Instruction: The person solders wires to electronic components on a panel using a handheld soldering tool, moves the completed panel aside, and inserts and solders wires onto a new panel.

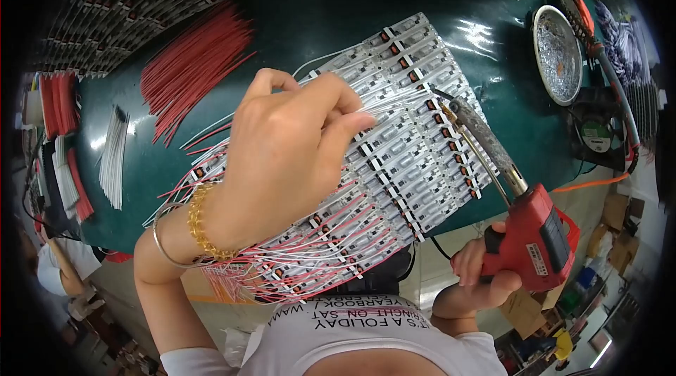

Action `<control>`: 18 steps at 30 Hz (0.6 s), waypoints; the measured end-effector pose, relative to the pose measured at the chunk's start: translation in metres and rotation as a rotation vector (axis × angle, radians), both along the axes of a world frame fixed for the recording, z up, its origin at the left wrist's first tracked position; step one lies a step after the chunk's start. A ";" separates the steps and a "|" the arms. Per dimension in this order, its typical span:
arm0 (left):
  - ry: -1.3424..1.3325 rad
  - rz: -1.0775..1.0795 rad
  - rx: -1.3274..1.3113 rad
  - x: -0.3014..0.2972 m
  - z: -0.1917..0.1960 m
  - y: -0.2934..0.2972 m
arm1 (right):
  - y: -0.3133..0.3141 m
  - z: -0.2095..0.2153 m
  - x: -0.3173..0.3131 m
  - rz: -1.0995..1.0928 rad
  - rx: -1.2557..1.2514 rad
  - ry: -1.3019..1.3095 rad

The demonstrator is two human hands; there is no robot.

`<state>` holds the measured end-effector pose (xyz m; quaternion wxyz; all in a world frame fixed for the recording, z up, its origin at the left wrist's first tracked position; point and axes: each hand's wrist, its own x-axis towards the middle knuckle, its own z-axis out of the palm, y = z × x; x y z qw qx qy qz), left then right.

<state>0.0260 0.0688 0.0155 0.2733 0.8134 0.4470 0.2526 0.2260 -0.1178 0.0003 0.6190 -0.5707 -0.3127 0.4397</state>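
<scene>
A large panel of grey circuit boards (415,158) in rows lies tilted across the table's near edge, many red and white wires trailing from its lower left. Above it, my left hand (289,136) is closed with thumb and fingers pinched. Thin white wires (394,103) run from that pinch to a row of board contacts. My right hand (486,267) grips the handle of a red soldering gun (539,239). Its dark tip reaches up and left, close to the wire ends at the contacts; whether it touches them I cannot tell.
Red wires (197,66) and a bundle of white wires (113,158) lie on the green table (303,17). At the right stands a round metal dish (558,55), with an orange cable (591,182) beneath. More board panels (148,3) line the back. Another person's arm (63,267) shows far left.
</scene>
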 end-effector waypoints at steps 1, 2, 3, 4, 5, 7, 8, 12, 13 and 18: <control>0.010 -0.032 -0.088 0.000 0.001 -0.001 | 0.000 0.000 0.001 0.000 -0.003 0.006; 0.012 -0.030 -0.088 0.002 -0.002 -0.001 | -0.001 -0.001 0.002 0.002 -0.004 0.008; -0.025 -0.026 -0.044 0.006 -0.008 0.000 | -0.004 -0.001 0.003 -0.003 -0.003 0.015; -0.061 -0.020 0.001 0.008 -0.012 0.000 | -0.005 -0.001 0.004 -0.006 -0.002 0.023; -0.059 -0.017 0.000 0.009 -0.013 -0.001 | -0.005 -0.001 0.004 -0.003 -0.004 0.026; -0.040 -0.009 0.071 0.010 -0.016 -0.003 | -0.004 0.002 0.002 -0.063 -0.019 0.086; -0.044 -0.013 0.068 0.012 -0.018 -0.003 | -0.004 0.002 0.000 -0.067 -0.022 0.083; 0.000 -0.007 0.147 0.012 -0.022 -0.004 | -0.002 -0.007 0.001 -0.014 -0.032 -0.009; 0.005 -0.005 0.155 0.012 -0.021 -0.003 | -0.002 -0.008 0.002 0.038 -0.042 -0.047; -0.003 -0.013 0.170 0.014 -0.022 -0.004 | 0.002 -0.003 -0.002 0.046 -0.108 -0.039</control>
